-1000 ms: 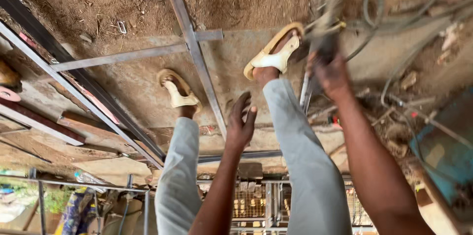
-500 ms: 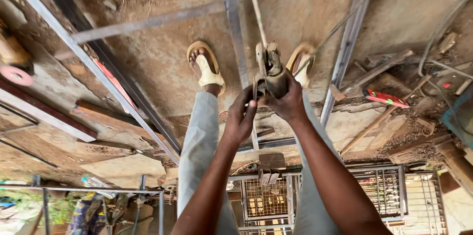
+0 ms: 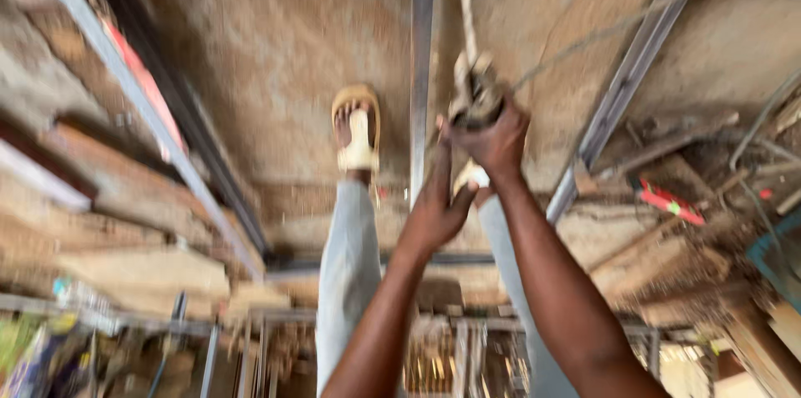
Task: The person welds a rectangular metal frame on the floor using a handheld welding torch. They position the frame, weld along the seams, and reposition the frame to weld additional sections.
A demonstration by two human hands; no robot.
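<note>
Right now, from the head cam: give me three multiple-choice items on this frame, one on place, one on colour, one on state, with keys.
1. Where is the small grey metal hand tool?
A. lying on the ground
B. in the right hand
C. resting on the timber stack

2. What colour is the sandal on the foot left of the long grey metal bar?
A. tan
B. blue
C. black

3. What state is the left hand in?
A. closed round the bar
B. open, fingers up beside the right hand
C. flat on the ground

Key: B, the right hand is closed round the tool. A, the sandal is tan with a pale strap, left of the bar. B, the left hand is open with nothing in it, its fingers reaching up toward the right hand.
</note>
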